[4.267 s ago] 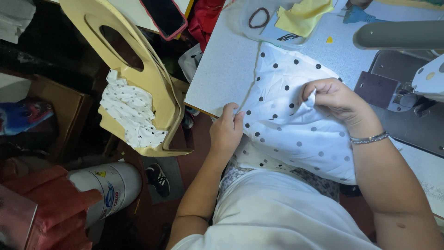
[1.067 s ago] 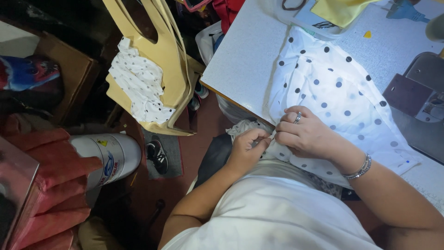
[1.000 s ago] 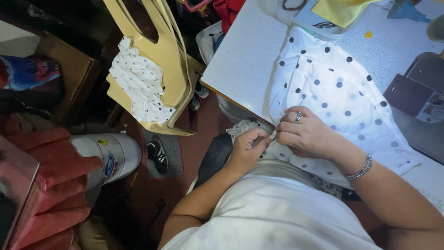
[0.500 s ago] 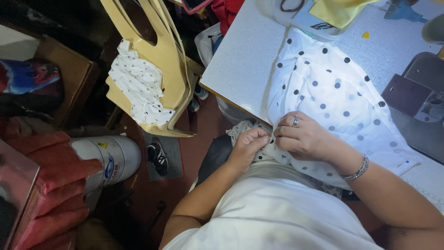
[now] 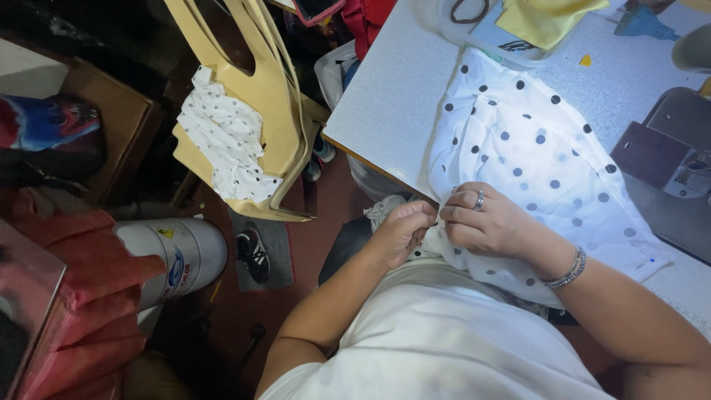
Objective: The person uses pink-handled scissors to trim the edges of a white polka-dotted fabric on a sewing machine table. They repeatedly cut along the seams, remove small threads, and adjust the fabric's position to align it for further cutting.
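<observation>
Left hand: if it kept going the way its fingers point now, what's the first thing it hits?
The left hand points toward the right hand, with a bunched fold of polka-dot fabric pinched between them. It would likely meet that fold, then the right hand's fingers; depth is hard to judge.

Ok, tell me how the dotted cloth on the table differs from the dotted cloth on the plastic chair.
The dotted cloth on the table is bigger with large, widely spaced dots; the dotted cloth on the chair is smaller with tiny, dense dots. The left hand and right hand pinch the first; the second lies untouched. Both are white with dark dots.
</observation>
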